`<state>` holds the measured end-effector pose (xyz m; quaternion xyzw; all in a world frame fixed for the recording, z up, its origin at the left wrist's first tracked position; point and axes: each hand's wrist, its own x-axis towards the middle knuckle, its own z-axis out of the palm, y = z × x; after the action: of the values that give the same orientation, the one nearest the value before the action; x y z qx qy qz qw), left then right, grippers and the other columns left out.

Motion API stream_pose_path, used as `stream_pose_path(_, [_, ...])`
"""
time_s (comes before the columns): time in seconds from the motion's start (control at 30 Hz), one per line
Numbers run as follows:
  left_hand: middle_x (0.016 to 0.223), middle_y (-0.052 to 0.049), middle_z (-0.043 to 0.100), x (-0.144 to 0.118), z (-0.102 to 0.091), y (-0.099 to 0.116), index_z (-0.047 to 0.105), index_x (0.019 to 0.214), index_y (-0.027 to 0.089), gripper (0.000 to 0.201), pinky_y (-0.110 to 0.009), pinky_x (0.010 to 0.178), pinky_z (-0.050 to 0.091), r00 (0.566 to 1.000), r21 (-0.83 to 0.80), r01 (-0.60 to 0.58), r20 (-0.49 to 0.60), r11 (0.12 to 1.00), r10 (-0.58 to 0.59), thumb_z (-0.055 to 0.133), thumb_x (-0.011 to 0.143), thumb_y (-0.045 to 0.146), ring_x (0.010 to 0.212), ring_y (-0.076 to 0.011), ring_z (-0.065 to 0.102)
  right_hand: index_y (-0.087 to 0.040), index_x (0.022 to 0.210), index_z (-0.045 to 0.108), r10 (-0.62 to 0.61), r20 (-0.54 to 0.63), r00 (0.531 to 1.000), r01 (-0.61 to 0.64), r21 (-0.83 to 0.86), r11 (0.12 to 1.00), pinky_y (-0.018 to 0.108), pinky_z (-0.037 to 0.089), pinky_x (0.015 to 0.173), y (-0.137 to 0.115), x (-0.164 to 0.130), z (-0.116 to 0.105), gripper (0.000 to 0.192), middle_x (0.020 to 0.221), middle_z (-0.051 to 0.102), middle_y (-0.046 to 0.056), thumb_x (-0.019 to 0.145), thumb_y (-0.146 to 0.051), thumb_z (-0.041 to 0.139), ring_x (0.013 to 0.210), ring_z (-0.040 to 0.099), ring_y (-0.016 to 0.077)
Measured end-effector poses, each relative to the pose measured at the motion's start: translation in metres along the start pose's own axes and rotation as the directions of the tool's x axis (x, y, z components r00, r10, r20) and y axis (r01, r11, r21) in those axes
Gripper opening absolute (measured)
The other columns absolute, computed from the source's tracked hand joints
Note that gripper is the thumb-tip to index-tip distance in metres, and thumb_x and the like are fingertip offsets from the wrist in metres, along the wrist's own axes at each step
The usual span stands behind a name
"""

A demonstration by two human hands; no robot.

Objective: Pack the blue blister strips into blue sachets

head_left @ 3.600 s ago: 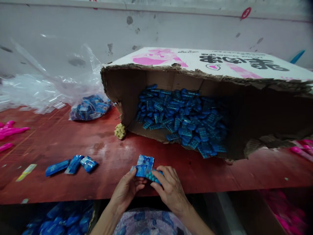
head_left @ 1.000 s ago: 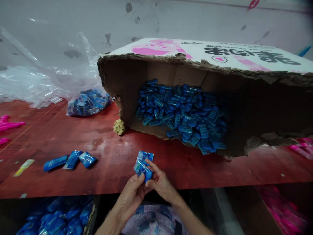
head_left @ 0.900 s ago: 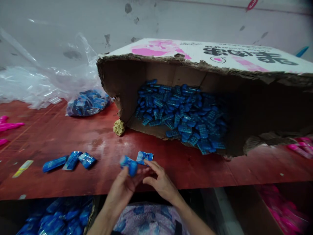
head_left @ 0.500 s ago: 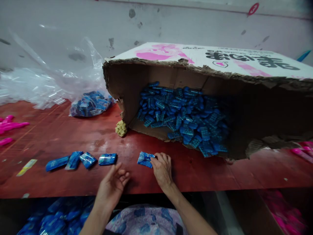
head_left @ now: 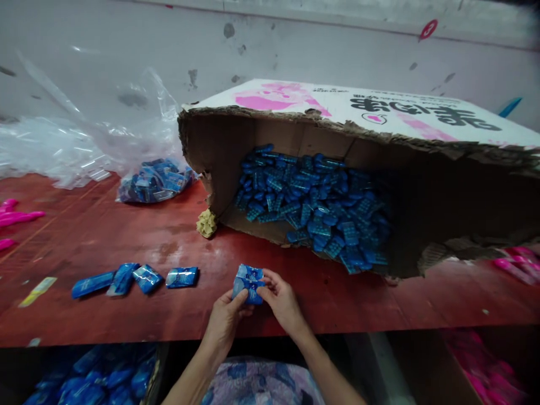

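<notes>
Packets in a row: four blue packets (head_left: 135, 279) are lying side by side on the desk (head_left: 126, 236), left of your hands.
Packet in hand: one blue packet (head_left: 248, 283) is sitting above the desk's near edge; your left hand (head_left: 225, 322) and right hand (head_left: 282, 299) are both pinching it, fingers (head_left: 238, 300) closed on its sides.
Surface: you are working at a red, scuffed desk against a stained pale wall (head_left: 126, 62).
Around: one torn cardboard box (head_left: 350, 124) is lying on its side behind your hands, spilling blue pieces (head_left: 312, 208); one clear bag (head_left: 154, 181) of packets is resting to its left.
</notes>
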<state>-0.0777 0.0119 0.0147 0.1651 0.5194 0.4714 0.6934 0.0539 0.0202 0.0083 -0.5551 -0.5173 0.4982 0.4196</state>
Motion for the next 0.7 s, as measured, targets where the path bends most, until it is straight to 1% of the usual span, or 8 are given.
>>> stream_pose_path(0.03, [0.061, -0.003, 0.066, -0.001, 0.0, 0.0, 0.066, 0.069, 0.01, 0.024, -0.022, 0.048, 0.047, 1.0, -0.006, -0.003, 0.019, 1.0, 0.003, 0.073, 0.056, 0.028, 0.05, -0.0111, 0.057, -0.015, 0.097, 0.062, 0.058, 0.054, 0.997, -0.062, 0.08, 0.995, 0.024, 0.046, 0.064, 0.001, 0.002, 0.001, 0.026, 0.081, 0.065, 0.002, 0.074, -0.025, 0.057, 0.069, 0.058, 0.0144])
stream_pose_path(0.1, [0.061, -0.003, 0.066, -0.001, 0.002, -0.002, 0.066, 0.069, 0.01, 0.024, -0.023, 0.047, 0.048, 1.0, -0.02, -0.021, 0.016, 1.0, 0.021, 0.074, 0.055, 0.028, 0.051, -0.0121, 0.058, -0.014, 0.079, 0.063, 0.098, 0.118, 0.988, -0.113, 0.133, 0.985, 0.021, 0.043, 0.056, 0.003, 0.004, 0.005, 0.017, 0.066, 0.061, -0.001, 0.076, -0.027, 0.053, 0.057, 0.053, 0.0112])
stream_pose_path(0.23, [0.06, -0.002, 0.066, 0.004, 0.004, -0.007, 0.065, 0.069, 0.01, 0.026, -0.023, 0.045, 0.048, 0.997, -0.025, -0.05, -0.054, 0.998, 0.049, 0.075, 0.053, 0.028, 0.05, -0.0121, 0.057, -0.015, 0.072, 0.058, 0.106, 0.044, 0.993, -0.109, 0.096, 0.989, 0.019, 0.037, 0.05, 0.004, 0.0, 0.014, 0.019, 0.058, 0.053, -0.004, 0.078, -0.029, 0.047, 0.051, 0.044, 0.0088])
stream_pose_path(0.33, [0.055, -0.001, 0.064, 0.009, 0.006, -0.011, 0.064, 0.067, 0.01, 0.028, -0.022, 0.042, 0.047, 0.996, -0.021, -0.048, -0.082, 0.999, 0.046, 0.076, 0.051, 0.03, 0.046, -0.0107, 0.055, -0.017, 0.068, 0.055, 0.085, -0.038, 0.996, -0.086, -0.024, 0.996, 0.019, 0.033, 0.049, 0.003, -0.004, 0.018, 0.019, 0.057, 0.05, -0.004, 0.079, -0.03, 0.046, 0.052, 0.043, 0.0094])
stream_pose_path(0.43, [0.042, 0.003, 0.056, 0.012, 0.01, -0.013, 0.06, 0.057, 0.011, 0.029, -0.02, 0.038, 0.044, 0.994, -0.021, -0.025, -0.11, 0.999, 0.023, 0.076, 0.048, 0.033, 0.037, -0.008, 0.048, -0.018, 0.069, 0.054, 0.055, -0.089, 0.995, -0.067, -0.146, 0.987, 0.019, 0.032, 0.051, 0.0, -0.005, 0.019, 0.023, 0.058, 0.05, -0.004, 0.083, -0.029, 0.04, 0.054, 0.044, 0.0099])
stream_pose_path(0.5, [0.04, 0.003, 0.055, 0.011, 0.012, -0.011, 0.059, 0.056, 0.012, 0.031, -0.02, 0.037, 0.042, 0.997, -0.019, 0.008, -0.082, 1.0, -0.01, 0.077, 0.046, 0.036, 0.036, -0.0084, 0.048, -0.018, 0.071, 0.054, 0.028, -0.09, 0.996, -0.043, -0.169, 0.985, 0.018, 0.033, 0.052, -0.002, -0.004, 0.017, 0.023, 0.059, 0.051, -0.004, 0.084, -0.027, 0.039, 0.054, 0.045, 0.0095])
stream_pose_path(0.6, [0.05, -0.002, 0.062, 0.008, 0.012, -0.005, 0.062, 0.062, 0.011, 0.034, -0.02, 0.035, 0.038, 0.996, -0.006, 0.075, 0.041, 0.997, -0.075, 0.077, 0.047, 0.038, 0.04, -0.0114, 0.053, -0.017, 0.069, 0.054, -0.011, -0.062, 0.998, -0.003, -0.212, 0.977, 0.017, 0.032, 0.05, -0.006, -0.003, 0.007, 0.023, 0.057, 0.05, -0.005, 0.085, -0.026, 0.041, 0.053, 0.044, 0.0083])
stream_pose_path(0.7, [0.053, -0.003, 0.063, 0.007, 0.008, -0.001, 0.062, 0.063, 0.011, 0.033, -0.02, 0.035, 0.037, 0.99, 0.026, 0.113, 0.081, 0.993, -0.115, 0.077, 0.048, 0.036, 0.04, -0.0111, 0.053, -0.017, 0.064, 0.056, -0.074, 0.068, 0.995, 0.095, -0.393, 0.915, 0.016, 0.032, 0.047, -0.012, 0.006, -0.012, 0.031, 0.054, 0.051, -0.006, 0.087, -0.03, 0.041, 0.051, 0.046, 0.0074])
